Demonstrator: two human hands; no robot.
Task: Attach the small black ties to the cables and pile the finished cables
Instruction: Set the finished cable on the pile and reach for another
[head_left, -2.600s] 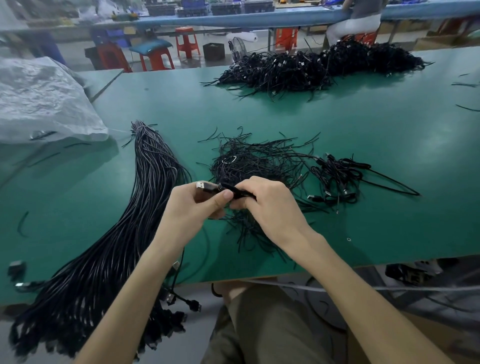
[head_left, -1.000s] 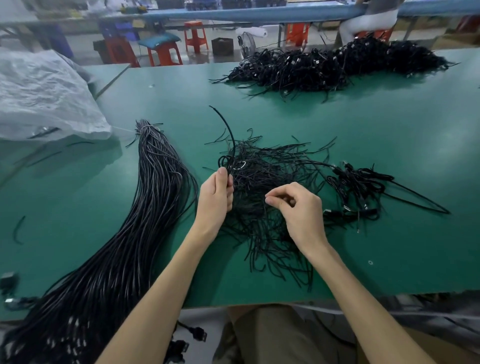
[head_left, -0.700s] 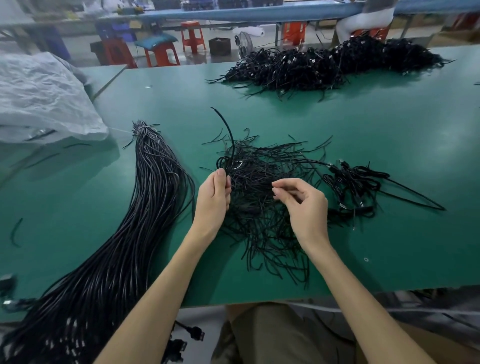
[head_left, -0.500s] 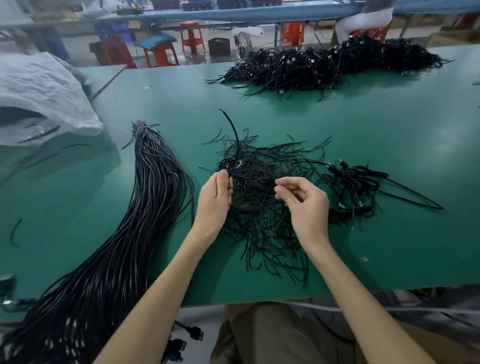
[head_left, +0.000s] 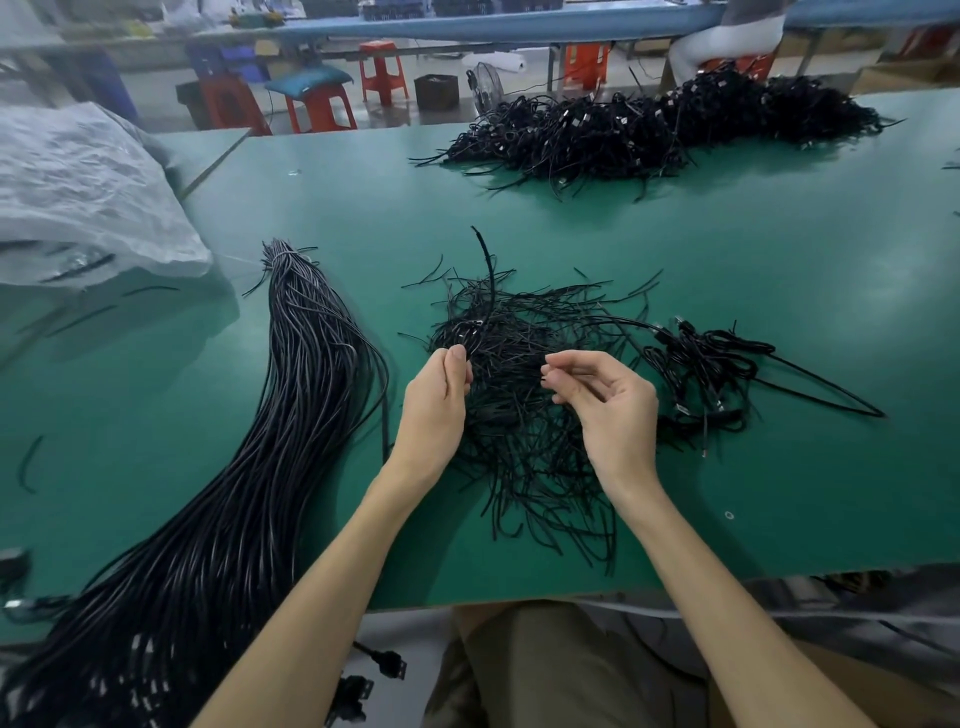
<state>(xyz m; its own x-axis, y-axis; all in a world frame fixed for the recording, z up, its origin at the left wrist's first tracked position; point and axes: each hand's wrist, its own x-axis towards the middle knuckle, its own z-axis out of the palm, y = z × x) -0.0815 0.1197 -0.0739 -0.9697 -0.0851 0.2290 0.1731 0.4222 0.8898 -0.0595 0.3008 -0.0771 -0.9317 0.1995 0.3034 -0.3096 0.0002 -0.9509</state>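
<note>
**Table** (head_left: 675, 249): green top. The near edge runs across the bottom of the view, just above the person's lap. A second green top butts against its far-left corner.

**Ties** (head_left: 519, 447): loose black heap at centre, between the two hands. Stray ends come close to the near edge but stay on the table.

**Left hand** (head_left: 434, 410): at the heap's left edge, thumb pressed against curled fingers and pinching a strand (head_left: 487, 280). This strand arcs up clear of the heap. Whether it is a tie or a cable end cannot be told.

**Right hand** (head_left: 608, 410): over the heap's right side, fingers loosely curled, thumb and forefinger tips nearly together. Whether a tie sits between them cannot be told.

**Bundle** (head_left: 291, 415): long uncoiled cables lying left of the hands. It is narrow at the far end, fans out toward the near-left corner and spills over the near edge. Plugs (head_left: 387, 662) hang below that edge.

**Small pile** (head_left: 711, 374): coiled cables just right of the heap, with one long loop trailing off to the right.

**Far pile** (head_left: 649, 130): a large mass of coiled cables along the far edge.

**Bag** (head_left: 88, 197): crumpled clear plastic at far left.

**Open surface**: a wide bare band lies between the heap and the far pile. There is more bare top right of the small pile and a strip between the bundle and the bag.
</note>
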